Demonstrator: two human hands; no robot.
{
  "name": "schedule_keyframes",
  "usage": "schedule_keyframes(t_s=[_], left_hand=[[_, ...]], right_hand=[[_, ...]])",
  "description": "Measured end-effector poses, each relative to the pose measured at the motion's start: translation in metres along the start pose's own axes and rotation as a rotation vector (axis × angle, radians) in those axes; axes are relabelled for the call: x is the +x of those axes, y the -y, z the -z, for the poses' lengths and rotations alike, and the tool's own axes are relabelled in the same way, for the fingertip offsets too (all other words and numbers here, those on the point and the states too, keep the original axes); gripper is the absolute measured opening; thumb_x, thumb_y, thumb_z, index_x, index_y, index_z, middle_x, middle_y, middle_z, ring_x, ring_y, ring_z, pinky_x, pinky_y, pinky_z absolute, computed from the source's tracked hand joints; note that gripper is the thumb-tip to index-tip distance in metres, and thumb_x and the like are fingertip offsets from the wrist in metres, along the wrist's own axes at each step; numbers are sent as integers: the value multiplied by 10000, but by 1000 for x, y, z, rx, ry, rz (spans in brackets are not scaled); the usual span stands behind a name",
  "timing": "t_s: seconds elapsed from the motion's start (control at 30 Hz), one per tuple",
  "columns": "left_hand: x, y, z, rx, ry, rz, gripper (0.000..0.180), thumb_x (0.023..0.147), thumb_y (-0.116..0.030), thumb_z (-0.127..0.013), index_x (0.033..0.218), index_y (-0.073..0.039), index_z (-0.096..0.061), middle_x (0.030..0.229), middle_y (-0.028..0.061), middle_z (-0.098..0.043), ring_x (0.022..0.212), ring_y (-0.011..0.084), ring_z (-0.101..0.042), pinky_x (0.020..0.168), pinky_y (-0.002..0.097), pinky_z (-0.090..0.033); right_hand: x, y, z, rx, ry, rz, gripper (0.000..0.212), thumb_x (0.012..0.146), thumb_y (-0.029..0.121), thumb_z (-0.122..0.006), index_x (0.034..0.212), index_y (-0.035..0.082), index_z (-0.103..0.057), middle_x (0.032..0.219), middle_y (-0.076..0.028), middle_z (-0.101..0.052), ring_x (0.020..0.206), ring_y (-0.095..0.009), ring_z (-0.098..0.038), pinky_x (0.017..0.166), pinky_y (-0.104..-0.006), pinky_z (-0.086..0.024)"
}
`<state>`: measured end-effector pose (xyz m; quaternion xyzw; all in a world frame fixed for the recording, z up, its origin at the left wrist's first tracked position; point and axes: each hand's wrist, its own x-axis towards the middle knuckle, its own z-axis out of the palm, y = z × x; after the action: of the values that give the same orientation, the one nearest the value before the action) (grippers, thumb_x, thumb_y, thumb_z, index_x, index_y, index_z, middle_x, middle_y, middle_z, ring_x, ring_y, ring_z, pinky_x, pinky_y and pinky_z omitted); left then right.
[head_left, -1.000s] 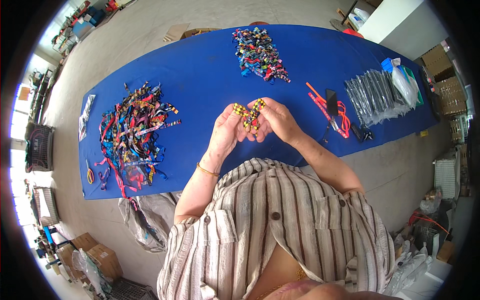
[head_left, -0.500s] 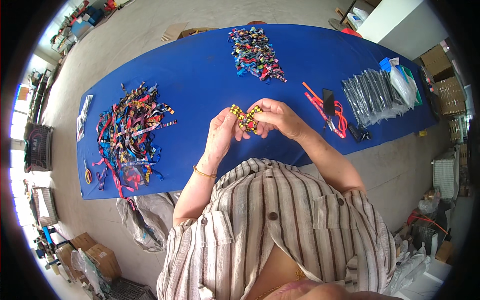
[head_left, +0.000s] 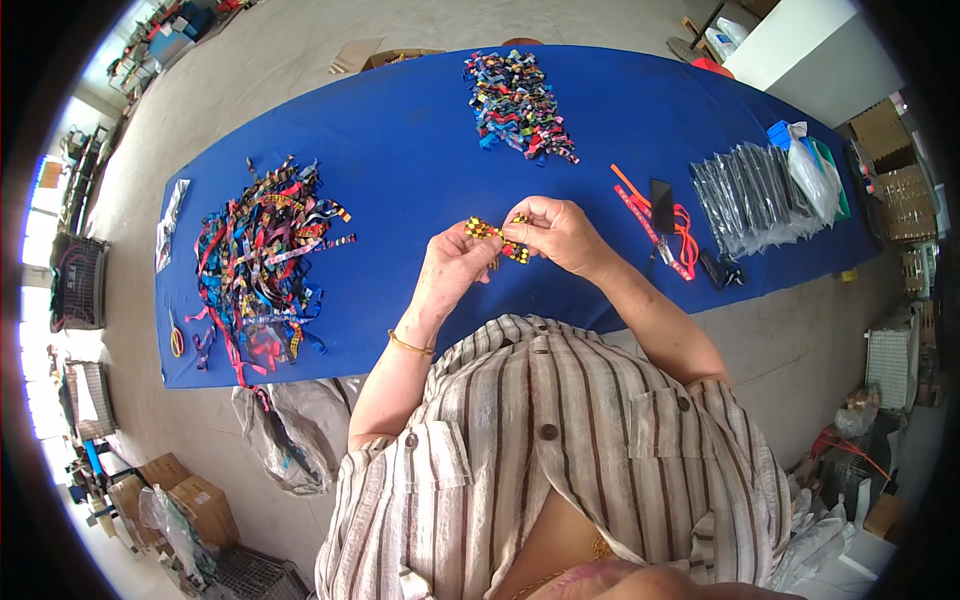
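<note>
A short yellow-and-black checkered ribbon (head_left: 514, 251), with a touch of red on it, is bunched between my two hands above the near middle of the table. My left hand (head_left: 453, 264) pinches its left part between thumb and fingers. From the other side, my right hand (head_left: 563, 238) grips the right part, thumb on top. The fingertips almost meet, so the middle of the ribbon is partly hidden. To the left lies a loose, tangled heap of colourful printed ribbons (head_left: 265, 255).
Small knotted ribbon pieces (head_left: 517, 105) form a pile at the far middle of the blue table (head_left: 400, 130). To the right lie orange and red straps (head_left: 640, 210), a dark phone (head_left: 662, 205) and plastic-wrapped dark packets (head_left: 750, 195). Yellow-handled scissors (head_left: 177, 341) rest by the left edge.
The ribbon was spread flatter in an X shape between my hands; now it is more bunched and turned. My fingers have closed in over its middle.
</note>
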<state>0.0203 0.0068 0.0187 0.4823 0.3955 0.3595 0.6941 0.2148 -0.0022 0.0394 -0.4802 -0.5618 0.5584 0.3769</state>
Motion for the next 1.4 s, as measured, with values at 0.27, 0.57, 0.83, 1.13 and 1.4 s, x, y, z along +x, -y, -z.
schedule_keyframes(t_s=[0.27, 0.57, 0.83, 1.13, 1.4], left_hand=[[1, 2, 8, 120, -68, 6, 204, 906, -164, -690, 765, -69, -578, 596, -65, -478, 483, 17, -435, 408, 194, -359], [5, 7, 25, 113, -16, 44, 179, 920, -154, -660, 799, -47, -583, 552, -45, -485, 437, 25, -404, 389, 198, -340], [2, 12, 47, 73, 25, 169, 143, 938, -136, -607, 952, 5, -628, 596, 3, -561, 456, 58, -467, 437, 206, -398], [-1, 31, 60, -17, 188, 59, 207, 913, -148, -673, 1076, -28, -630, 992, -12, -655, 893, 36, -544, 807, 208, -431], [-5, 33, 28, 58, 87, -31, 82, 899, -67, -673, 952, -15, -638, 852, 26, -695, 788, 56, -608, 731, 220, -479]], right_hand=[[11, -19, -5, 87, 18, 86, 130, 923, 117, -652, 966, -4, -633, 815, -24, -661, 734, -58, -594, 640, -222, -484], [13, -29, -19, 22, -50, -30, 166, 927, 153, -635, 949, -8, -604, 729, -14, -631, 630, -48, -563, 556, -233, -460], [17, -45, -19, -46, -175, -100, 202, 930, 196, -629, 933, -5, -603, 685, -3, -605, 556, -36, -513, 477, -236, -405], [6, -31, -33, -20, -28, -20, 137, 947, 140, -611, 976, 5, -612, 782, 3, -637, 690, -25, -545, 589, -212, -447], [-2, -36, -23, -101, -37, 16, 157, 920, 149, -627, 925, -7, -603, 709, -40, -660, 615, -71, -575, 542, -271, -457]])
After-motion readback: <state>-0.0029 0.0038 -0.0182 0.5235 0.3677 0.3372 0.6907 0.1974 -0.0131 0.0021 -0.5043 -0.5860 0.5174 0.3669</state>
